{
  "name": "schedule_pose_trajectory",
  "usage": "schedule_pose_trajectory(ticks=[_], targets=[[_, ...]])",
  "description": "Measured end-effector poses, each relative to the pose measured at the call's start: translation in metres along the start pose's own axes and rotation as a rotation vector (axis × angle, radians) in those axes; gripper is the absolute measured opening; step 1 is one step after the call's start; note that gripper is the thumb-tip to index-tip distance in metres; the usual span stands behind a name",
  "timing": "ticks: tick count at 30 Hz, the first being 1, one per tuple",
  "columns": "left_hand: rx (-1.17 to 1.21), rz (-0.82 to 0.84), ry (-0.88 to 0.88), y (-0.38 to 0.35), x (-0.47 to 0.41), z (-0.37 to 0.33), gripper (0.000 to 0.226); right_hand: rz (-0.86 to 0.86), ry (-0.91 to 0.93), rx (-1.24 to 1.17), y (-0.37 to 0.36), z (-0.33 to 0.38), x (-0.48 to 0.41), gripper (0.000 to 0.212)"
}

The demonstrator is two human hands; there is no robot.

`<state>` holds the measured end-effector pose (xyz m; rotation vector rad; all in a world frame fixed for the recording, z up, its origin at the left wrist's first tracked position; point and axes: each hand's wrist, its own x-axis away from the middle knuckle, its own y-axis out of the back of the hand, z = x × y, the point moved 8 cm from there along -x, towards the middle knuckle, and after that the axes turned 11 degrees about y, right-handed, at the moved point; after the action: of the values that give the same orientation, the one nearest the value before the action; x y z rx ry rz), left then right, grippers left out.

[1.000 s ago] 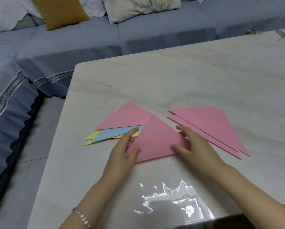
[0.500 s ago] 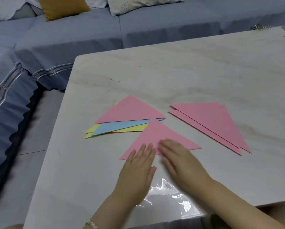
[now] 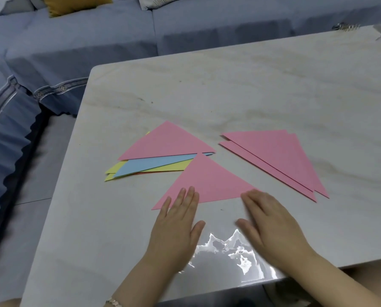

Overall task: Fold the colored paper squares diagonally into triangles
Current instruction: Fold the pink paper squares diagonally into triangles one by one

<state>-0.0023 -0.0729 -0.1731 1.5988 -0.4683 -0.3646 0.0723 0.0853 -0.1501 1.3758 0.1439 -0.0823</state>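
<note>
Hands [image 3: 225, 227] flat on pink triangle [image 3: 207, 180].

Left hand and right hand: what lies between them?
Bare table, head view, between left hand and right hand; farther up, an edge of the pink triangle.

Two bare hands, one bracelet

The person's left hand [image 3: 176, 227] and right hand [image 3: 271, 222] are uncovered. The left forearm [image 3: 136, 282] and right forearm [image 3: 340, 282] run bare to the lower edge of the view. The one worn thing in sight is a slim bracelet [image 3: 113, 302] on the left wrist, made of small, pale, faintly pink links set side by side and partly cut off by the frame. The right hand's outline is slightly blurred, and the nails are too small to make out.
</note>
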Motion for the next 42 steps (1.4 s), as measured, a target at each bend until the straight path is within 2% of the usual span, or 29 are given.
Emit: schedule_pose_trajectory(ticks=[5,10,13,17,22,27,30,31,34,36,40,42], targets=[[0.003,0.031,0.060,-0.002,0.001,-0.008,0.065,-0.022,-0.117,0.013,0.004,-0.025,0.013,0.064],[0.026,0.082,-0.110,-0.006,-0.003,-0.070,0.065,-0.004,-0.167,0.042,0.001,-0.020,0.013,0.070],[0.024,0.094,-0.109,-0.006,-0.005,-0.080,0.064,-0.012,-0.178,0.043,0.006,-0.019,0.012,0.069],[0.032,0.047,-0.068,-0.007,0.002,-0.044,0.058,-0.032,-0.170,0.038,0.010,-0.018,0.010,0.066],[0.013,0.002,0.025,-0.001,0.015,0.021,0.057,-0.097,-0.164,0.038,0.018,-0.015,0.006,0.048],[-0.027,0.005,0.112,0.005,0.026,0.064,0.062,-0.030,-0.230,0.027,0.022,-0.017,-0.004,0.028],[-0.034,-0.070,0.153,0.016,0.027,0.069,0.060,-0.015,-0.264,-0.073,0.024,-0.012,-0.030,0.021],[-0.005,-0.112,0.167,0.021,0.025,0.068,0.056,0.008,-0.254,-0.117,0.023,-0.007,-0.042,0.027],[0.142,-0.222,0.220,0.038,0.018,0.066,0.043,0.192,-0.286,-0.227,0.009,0.004,-0.074,0.069],[0.228,-0.270,0.239,0.049,0.012,0.067,0.038,0.256,-0.307,-0.240,0.001,0.006,-0.088,0.077],[0.430,-0.304,0.366,0.060,-0.001,0.085,0.036,0.343,-0.362,-0.318,-0.012,0.006,-0.090,0.075],[0.503,-0.294,0.413,0.063,-0.013,0.090,0.043,0.331,-0.367,-0.345,-0.012,0.005,-0.083,0.054]])
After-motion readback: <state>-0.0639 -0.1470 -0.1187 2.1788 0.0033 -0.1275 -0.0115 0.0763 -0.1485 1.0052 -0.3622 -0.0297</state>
